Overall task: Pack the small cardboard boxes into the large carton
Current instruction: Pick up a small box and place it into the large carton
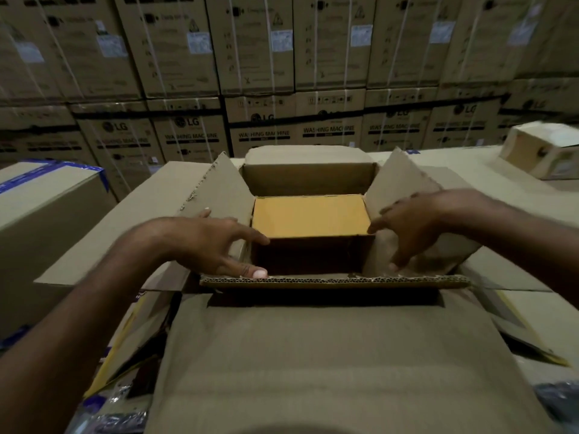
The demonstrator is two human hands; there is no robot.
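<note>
Left hand (pixel 216 242) and right hand (pixel 410 227), fingers straight and gripping nothing, flank small box (pixel 310 214) in large carton (pixel 308 180); should nudge it flat and snug.

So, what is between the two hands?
In the head view, a small box sits between the left hand and the right hand, inside the open carton.

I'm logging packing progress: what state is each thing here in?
large carton: open, flaps folded outward.
small box: shut, sitting inside the large carton.
left hand: open, fingers straight at the small box's left edge.
right hand: open, fingers spread at its right edge, blurred.
second small box: outside the carton, far right, not yet packed.
taped carton: shut, sealed with blue tape.
</note>
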